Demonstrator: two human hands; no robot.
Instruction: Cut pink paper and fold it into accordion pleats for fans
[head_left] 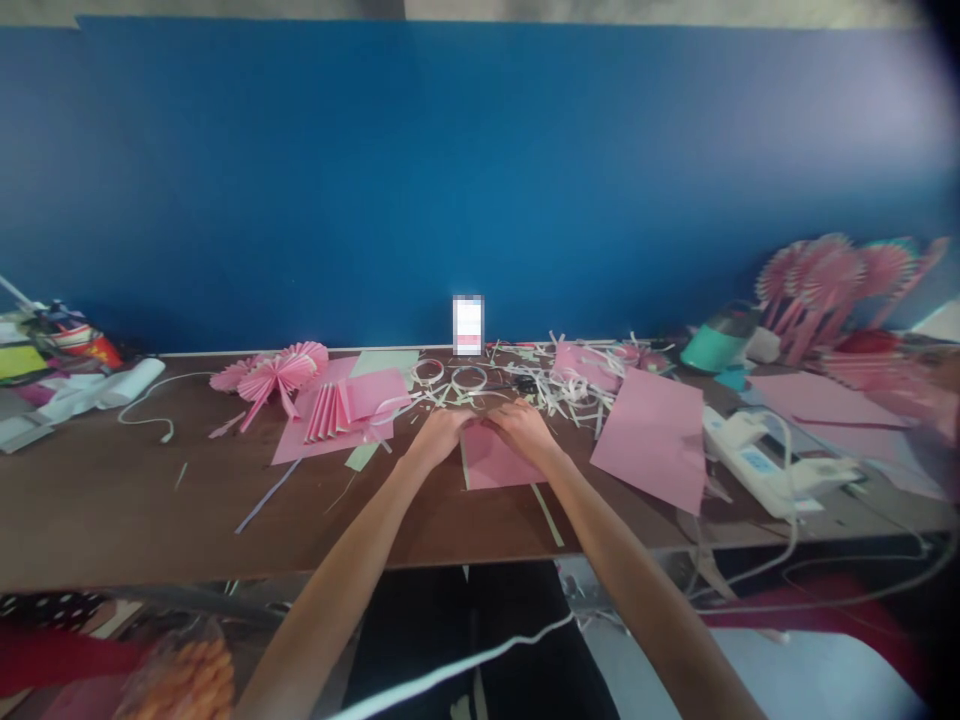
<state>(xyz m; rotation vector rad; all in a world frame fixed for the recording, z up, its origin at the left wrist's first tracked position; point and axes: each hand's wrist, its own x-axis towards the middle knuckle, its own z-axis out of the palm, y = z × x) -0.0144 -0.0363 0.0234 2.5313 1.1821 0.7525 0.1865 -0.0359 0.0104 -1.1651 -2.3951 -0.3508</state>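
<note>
One left hand [448,428] and one right hand [520,424] meet at a pink sheet's [496,463] upper edge, just below frame centre, seemingly folding it; I cannot tell the fingers' grip. Next calls for even creasing, I judge.

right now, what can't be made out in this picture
Head view:
Pink sheet: far edge partly hidden by the left hand and right hand.
Bright screen: contents blurred into blocks.
Power strip: any writing too small.
Orange pieces: blurred, cut off by the bottom edge.
</note>
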